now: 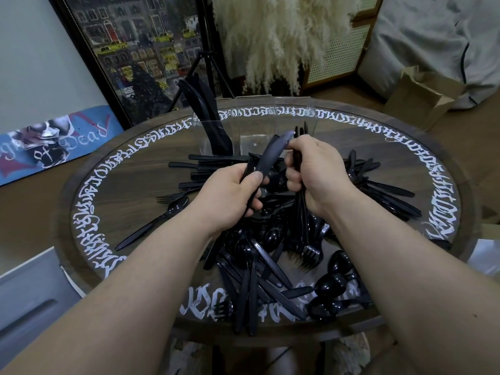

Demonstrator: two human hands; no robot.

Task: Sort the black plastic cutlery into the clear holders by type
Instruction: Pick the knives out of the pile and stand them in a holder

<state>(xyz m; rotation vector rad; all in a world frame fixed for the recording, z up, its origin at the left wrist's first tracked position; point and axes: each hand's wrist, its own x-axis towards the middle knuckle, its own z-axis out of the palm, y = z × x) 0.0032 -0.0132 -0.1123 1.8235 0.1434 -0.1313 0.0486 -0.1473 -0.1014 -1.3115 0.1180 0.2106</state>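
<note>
My left hand (230, 196) grips a bundle of black plastic knives (270, 155), blades pointing up and to the right. My right hand (313, 171) grips a bunch of black forks (299, 133) upright, tines showing above the fingers and handles hanging below. Both hands hover over a heap of mixed black cutlery (265, 255) on the round table (113, 180). Clear holders stand at the far side: the left holder (205, 136) has several black knives leaning in it, the middle holder (257, 131) and the right holder (311, 115) look see-through.
White lettering rings the dark wooden tabletop. A lone spoon (173, 209) and fork lie left of the heap; spoons (335, 288) cluster at front right. Behind the table are a framed picture (135, 50), a tripod, pampas grass and a cardboard box (422, 96).
</note>
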